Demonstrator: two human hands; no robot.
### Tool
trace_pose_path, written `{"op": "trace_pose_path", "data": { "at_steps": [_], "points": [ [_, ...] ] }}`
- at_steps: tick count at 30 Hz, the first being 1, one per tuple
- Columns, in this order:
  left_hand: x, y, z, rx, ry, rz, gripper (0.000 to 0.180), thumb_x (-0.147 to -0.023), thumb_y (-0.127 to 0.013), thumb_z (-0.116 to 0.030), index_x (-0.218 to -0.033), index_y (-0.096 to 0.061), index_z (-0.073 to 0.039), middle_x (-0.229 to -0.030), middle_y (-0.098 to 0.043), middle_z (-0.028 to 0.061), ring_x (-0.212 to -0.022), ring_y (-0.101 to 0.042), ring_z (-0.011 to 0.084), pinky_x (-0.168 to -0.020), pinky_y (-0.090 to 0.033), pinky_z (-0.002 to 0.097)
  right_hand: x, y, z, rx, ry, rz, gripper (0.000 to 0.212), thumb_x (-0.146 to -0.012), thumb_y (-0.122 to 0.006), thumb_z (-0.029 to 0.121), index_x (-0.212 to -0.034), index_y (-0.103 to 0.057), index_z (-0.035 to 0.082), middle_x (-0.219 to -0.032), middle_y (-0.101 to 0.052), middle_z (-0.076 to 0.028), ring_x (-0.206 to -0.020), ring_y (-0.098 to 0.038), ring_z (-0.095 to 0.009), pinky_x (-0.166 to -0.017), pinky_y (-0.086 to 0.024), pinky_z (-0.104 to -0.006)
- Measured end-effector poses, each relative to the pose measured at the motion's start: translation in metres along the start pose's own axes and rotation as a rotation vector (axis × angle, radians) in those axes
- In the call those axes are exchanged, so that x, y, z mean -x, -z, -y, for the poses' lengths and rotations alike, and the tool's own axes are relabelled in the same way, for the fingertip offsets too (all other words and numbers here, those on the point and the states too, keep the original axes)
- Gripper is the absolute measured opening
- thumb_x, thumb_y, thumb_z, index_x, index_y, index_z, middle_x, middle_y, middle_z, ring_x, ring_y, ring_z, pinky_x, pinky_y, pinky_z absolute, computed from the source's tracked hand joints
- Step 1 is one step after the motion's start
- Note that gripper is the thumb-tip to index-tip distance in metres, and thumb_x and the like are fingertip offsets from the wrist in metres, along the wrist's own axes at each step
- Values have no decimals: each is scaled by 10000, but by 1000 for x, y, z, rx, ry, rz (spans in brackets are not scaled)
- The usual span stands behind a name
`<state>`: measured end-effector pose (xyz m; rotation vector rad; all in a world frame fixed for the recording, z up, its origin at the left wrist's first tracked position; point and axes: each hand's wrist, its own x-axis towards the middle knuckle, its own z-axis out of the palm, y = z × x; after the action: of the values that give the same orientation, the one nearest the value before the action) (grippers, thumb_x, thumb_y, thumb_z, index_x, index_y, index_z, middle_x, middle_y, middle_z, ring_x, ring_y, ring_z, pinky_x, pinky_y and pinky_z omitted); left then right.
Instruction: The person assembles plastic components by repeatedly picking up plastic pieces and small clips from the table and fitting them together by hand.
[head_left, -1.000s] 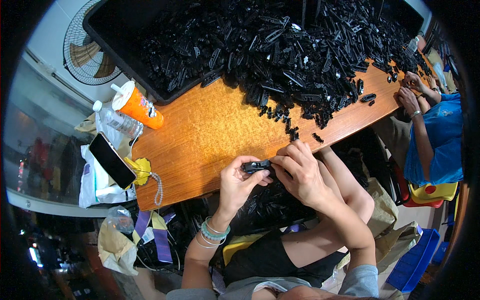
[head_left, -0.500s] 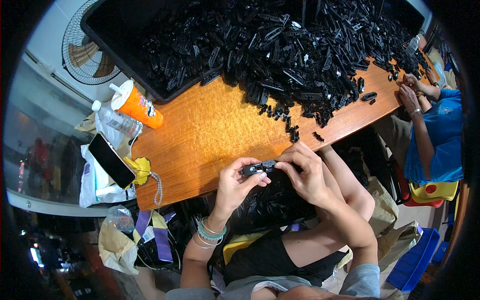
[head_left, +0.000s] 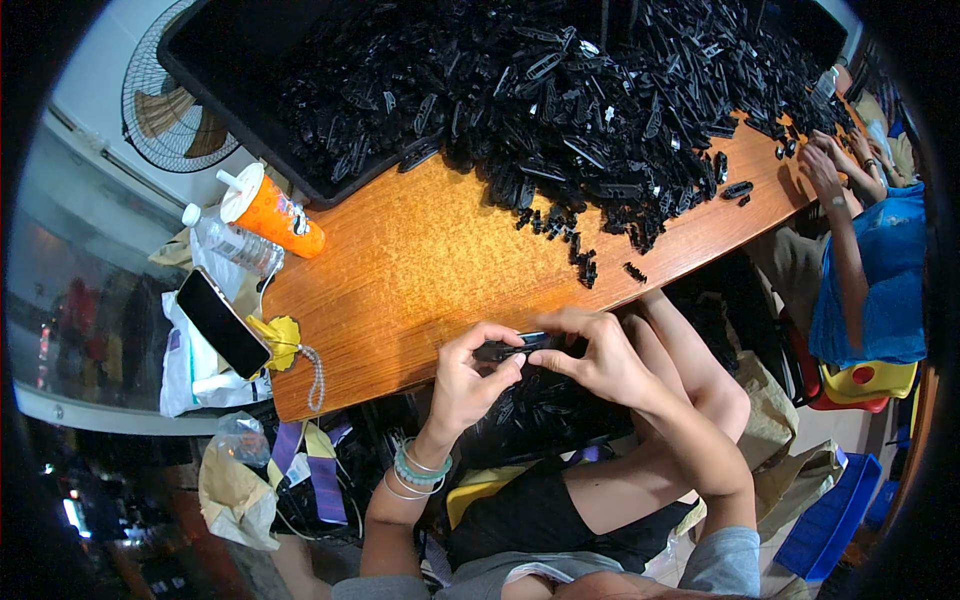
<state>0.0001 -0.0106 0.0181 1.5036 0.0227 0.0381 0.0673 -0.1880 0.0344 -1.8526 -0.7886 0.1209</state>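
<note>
Just past the near edge of the wooden table, both my hands hold one small, long black plastic part [head_left: 512, 348]. My left hand [head_left: 468, 375] pinches its left end between thumb and fingers. At its right end, my right hand [head_left: 592, 352] grips with the thumb in front and the fingers curled over the far side. The fingers cover much of the part, so its details are hard to make out. Beyond my hands, a large heap of similar black plastic parts [head_left: 560, 110] spreads over the table [head_left: 400, 250], with smaller black pieces [head_left: 583, 262] along its near side.
At the left stand an orange cup [head_left: 275, 215], a clear bottle [head_left: 235, 245] and a propped phone [head_left: 222, 322]. A fan [head_left: 175, 95] is behind them. A co-worker in blue [head_left: 870, 270] handles parts at the right end. A blue crate [head_left: 825, 520] lies on the floor.
My right hand has shifted slightly left and down, closing its fingers farther over the black part, which is turned and more covered. The co-worker's hands have moved a little.
</note>
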Motion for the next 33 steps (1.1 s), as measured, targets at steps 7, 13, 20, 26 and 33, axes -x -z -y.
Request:
{"op": "trace_pose_path", "data": {
  "at_steps": [7, 13, 20, 26, 33],
  "points": [
    [0, 17, 0, -147, 1, 267, 204, -842, -606, 4, -1042, -617, 43, -870, -660, 113, -730, -653, 133, -635, -529, 240, 4, 0, -14, -324, -304, 264, 224, -783, -690, 83, -961, -662, -50, -765, -679, -129, -639, -607, -121, -596, -488, -271],
    [-39, 40, -6, -512, -184, 484, 162, -819, -634, -73, -956, -676, 1, -1044, -660, 138, -983, -625, 236, -873, -472, 336, 1, 9, -21, -295, -281, 372, 200, -803, -642, 21, -976, -641, -79, -807, -675, -149, -679, -641, -167, -612, -510, -287],
    [-167, -30, 9, -894, -602, 89, 209, -776, -629, -29, -984, -635, -2, -968, -575, 135, -949, -571, 280, -815, -477, 352, -2, 51, -51, 654, -255, -424, 209, -717, -699, 68, -901, -625, 4, -870, -586, -152, -796, -593, -329, -693, -481, -388],
    [-201, -40, 23, -1086, -673, 74, 216, -741, -650, -39, -953, -621, -4, -911, -518, 128, -889, -559, 272, -763, -487, 377, -1, 51, -72, 693, -291, -337, 128, -738, -642, 46, -843, -583, 2, -873, -557, -170, -847, -569, -343, -726, -465, -410],
    [-169, -24, 18, -432, -450, -240, 195, -792, -663, -24, -875, -487, -18, -842, -620, 105, -638, -555, 83, -498, -458, 189, -9, 45, -79, 386, -281, -457, 101, -763, -617, 12, -848, -567, -12, -784, -609, -165, -721, -620, -321, -663, -495, -365]
  ]
}}
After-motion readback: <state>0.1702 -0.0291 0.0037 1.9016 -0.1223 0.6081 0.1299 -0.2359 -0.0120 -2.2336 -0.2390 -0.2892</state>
